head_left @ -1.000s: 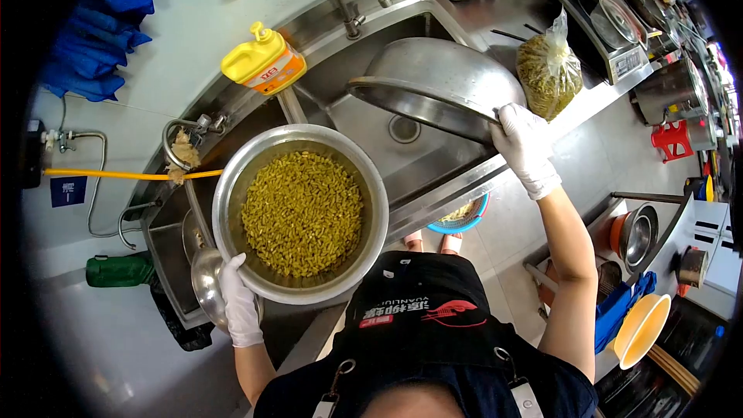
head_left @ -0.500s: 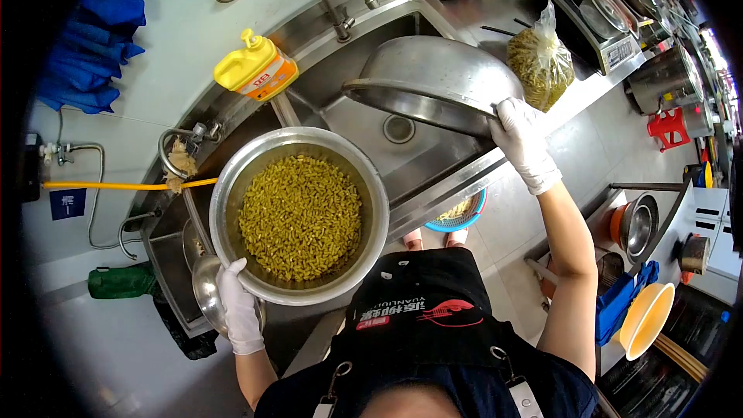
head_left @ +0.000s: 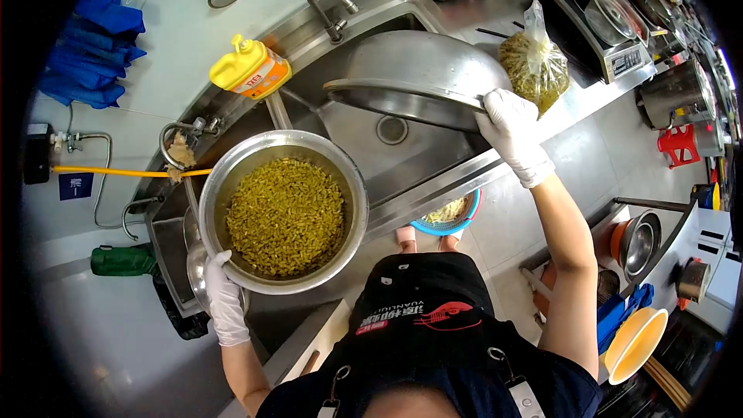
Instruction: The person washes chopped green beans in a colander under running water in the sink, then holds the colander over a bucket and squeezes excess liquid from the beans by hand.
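My gloved left hand [head_left: 224, 294] is closed on the lower left rim of a round metal basin [head_left: 353, 224]. Chopped green pieces [head_left: 286, 217] fill the bottom of that basin. On the other side, my gloved right hand [head_left: 512, 133] grips the rim of a large metal bowl [head_left: 426, 66], which is tilted with its opening downward above the sink [head_left: 371, 156]. The sink's drain shows below the bowl's edge. The fingers of both hands are partly hidden by the rims.
A yellow detergent bottle [head_left: 251, 68] stands behind the basin. A tied plastic bag of green pieces [head_left: 534, 66] rests on the counter at the right, near an induction cooker [head_left: 621, 62]. A faucet [head_left: 329, 11] rises behind the sink. On the floor is a blue basket [head_left: 466, 220].
The basin and the tilted bowl, with both hands on them, have shifted slightly left in view. The whole view has also moved a little. Both grips look the same.
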{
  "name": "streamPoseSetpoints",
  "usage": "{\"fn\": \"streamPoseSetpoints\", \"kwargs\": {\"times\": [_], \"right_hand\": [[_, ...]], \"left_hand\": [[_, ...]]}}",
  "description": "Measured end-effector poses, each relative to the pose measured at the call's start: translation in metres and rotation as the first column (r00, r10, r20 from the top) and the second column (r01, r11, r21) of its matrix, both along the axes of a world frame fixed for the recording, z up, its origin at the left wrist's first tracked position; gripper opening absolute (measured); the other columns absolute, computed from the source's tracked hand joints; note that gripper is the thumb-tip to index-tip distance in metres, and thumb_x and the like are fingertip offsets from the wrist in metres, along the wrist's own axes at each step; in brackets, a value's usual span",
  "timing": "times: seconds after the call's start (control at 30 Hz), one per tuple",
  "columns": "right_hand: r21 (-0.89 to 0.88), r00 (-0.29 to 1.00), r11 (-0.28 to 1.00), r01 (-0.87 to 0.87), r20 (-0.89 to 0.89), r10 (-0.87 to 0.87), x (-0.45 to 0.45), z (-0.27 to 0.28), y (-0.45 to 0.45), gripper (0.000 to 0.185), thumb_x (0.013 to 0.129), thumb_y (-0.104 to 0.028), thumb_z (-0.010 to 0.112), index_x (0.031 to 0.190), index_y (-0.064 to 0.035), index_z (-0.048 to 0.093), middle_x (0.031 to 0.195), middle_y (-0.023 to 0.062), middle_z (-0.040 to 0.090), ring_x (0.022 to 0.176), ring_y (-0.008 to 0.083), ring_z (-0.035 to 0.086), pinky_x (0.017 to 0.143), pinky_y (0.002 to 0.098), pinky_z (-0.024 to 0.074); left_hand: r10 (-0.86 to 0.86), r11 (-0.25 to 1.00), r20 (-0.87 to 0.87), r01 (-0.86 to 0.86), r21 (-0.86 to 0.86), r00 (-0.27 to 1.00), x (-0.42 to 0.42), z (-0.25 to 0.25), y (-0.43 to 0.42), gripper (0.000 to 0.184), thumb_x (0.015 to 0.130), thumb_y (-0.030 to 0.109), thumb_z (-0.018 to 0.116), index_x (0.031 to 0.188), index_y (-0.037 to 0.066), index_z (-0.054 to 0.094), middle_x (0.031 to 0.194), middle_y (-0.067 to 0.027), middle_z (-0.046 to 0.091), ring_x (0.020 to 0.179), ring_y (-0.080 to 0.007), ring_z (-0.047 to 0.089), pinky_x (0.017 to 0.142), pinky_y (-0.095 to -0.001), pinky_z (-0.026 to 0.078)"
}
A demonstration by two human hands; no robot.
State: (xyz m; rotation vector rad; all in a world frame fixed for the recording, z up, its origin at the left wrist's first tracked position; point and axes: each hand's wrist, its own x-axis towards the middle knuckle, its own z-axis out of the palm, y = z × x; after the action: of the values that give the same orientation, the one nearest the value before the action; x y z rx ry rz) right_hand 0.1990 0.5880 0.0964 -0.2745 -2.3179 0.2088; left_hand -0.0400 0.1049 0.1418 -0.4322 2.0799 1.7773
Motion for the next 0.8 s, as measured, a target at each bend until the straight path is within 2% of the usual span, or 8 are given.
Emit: {"fn": "streamPoseSetpoints", "kwargs": {"times": [0.3,0.4,0.63,0.8], "right_hand": [[0.009,1.0,1.0,-0.003,-0.011,0.003,0.002,-0.01,0.019,0.024,0.061,-0.002,0.069,0.07,-0.0062,0.047,0.065,0.0089,0.049,0.059,0.0252,0.055,0.053,0.0343,0.0457],[0.046,1.0,0.999,-0.012,0.026,0.011,-0.006,-0.016,0.022,0.019,0.068,-0.009,0.068,0.077,-0.0104,0.051,0.066,0.0053,0.049,0.061,0.0216,0.055,0.052,0.0329,0.0429],[0.043,0.999,0.998,-0.037,0.039,0.035,-0.013,-0.02,0.016,0.021,0.066,-0.008,0.069,0.076,-0.01,0.05,0.065,0.0054,0.048,0.06,0.0217,0.054,0.052,0.0328,0.0434],[0.045,0.999,0.998,-0.038,0.032,0.037,-0.007,-0.02,0.016,0.021,0.066,-0.007,0.068,0.076,-0.0098,0.05,0.065,0.0055,0.048,0.061,0.0218,0.055,0.052,0.0328,0.0436]], "left_hand": [[0.015,1.0,0.016,-0.015,-0.004,1.0,0.005,0.0,0.004,0.034,0.077,0.005,0.056,0.109,-0.001,0.05,0.098,-0.0132,0.059,0.088,-0.0278,0.059,0.082,-0.0377,0.048],[0.024,0.999,0.0,-0.024,-0.025,1.0,0.004,0.0,0.004,0.032,0.077,0.006,0.057,0.108,-0.001,0.052,0.098,-0.0131,0.059,0.087,-0.0275,0.059,0.081,-0.0374,0.048],[0.076,0.996,0.032,-0.075,-0.044,0.997,0.015,0.014,0.017,0.033,0.077,0.006,0.057,0.109,0.0,0.053,0.097,-0.0125,0.06,0.087,-0.0271,0.059,0.081,-0.0366,0.048],[0.051,0.998,0.023,-0.05,-0.024,0.998,0.01,0.004,-0.001,0.036,0.077,0.005,0.056,0.112,-0.001,0.052,0.098,-0.0123,0.06,0.087,-0.027,0.06,0.081,-0.0371,0.049]]}}
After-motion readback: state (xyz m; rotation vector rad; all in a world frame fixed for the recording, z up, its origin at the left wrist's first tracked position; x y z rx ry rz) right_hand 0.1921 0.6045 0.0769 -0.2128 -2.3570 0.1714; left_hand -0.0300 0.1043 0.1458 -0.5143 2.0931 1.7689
